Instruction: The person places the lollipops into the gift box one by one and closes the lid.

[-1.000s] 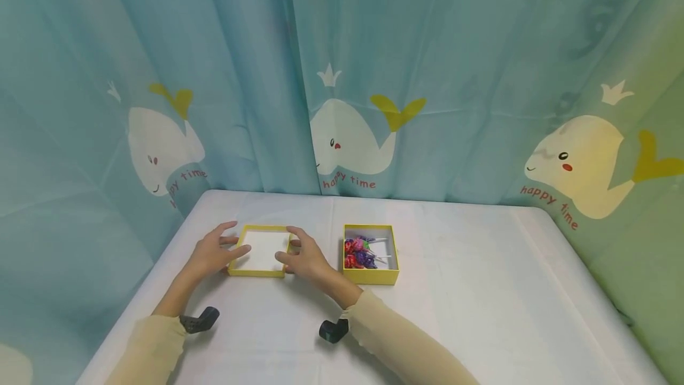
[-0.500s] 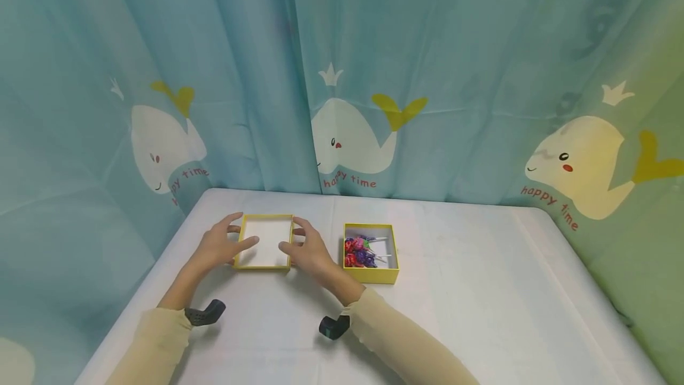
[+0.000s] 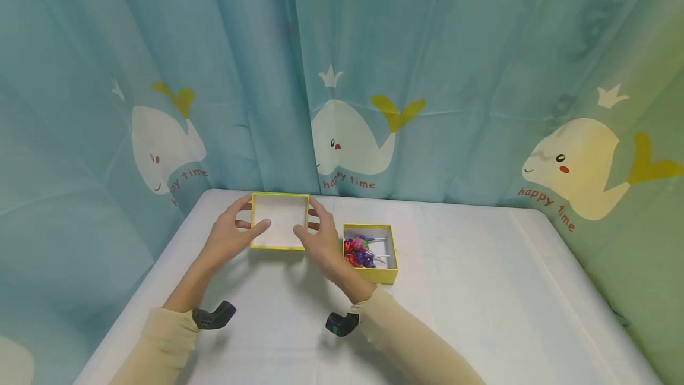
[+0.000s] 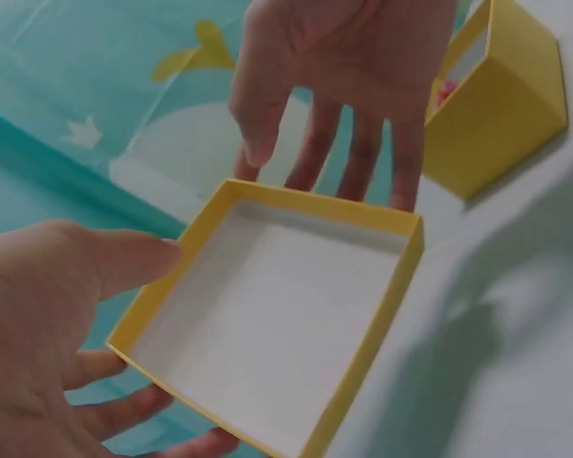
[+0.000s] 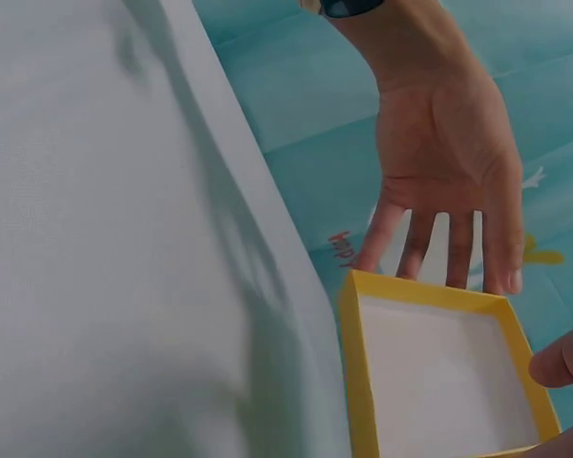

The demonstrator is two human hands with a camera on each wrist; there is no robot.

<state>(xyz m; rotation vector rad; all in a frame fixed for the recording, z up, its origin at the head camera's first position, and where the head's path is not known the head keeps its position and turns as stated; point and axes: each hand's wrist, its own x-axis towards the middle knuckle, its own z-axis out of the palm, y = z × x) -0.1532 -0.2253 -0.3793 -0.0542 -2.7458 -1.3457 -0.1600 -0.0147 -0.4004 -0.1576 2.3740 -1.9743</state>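
A shallow yellow box lid (image 3: pixel 279 221) with a white inside is up off the table, its hollow side facing me. My left hand (image 3: pixel 227 237) grips its left side, the thumb at the inner edge and the fingers behind. On the opposite side my right hand (image 3: pixel 323 243) holds it the same way. In the left wrist view the lid (image 4: pixel 277 320) lies tilted between both hands. Just right of the right hand stands a deeper yellow box (image 3: pixel 386 276). Several lollipops (image 3: pixel 359 254) in red, pink and purple wrappers lie inside it, white sticks pointing right.
A white cloth covers the table (image 3: pixel 470 290), and shadows of the arms and lid fall on it. Behind rises a blue-green curtain (image 3: pixel 454 46) printed with whales, close to the table's back edge. Black wrist devices (image 3: pixel 215 316) sit on both forearms.
Both hands have lifted the lid off the table and moved it up and to the right, tipping its hollow side toward me. The box of lollipops has stayed in place.
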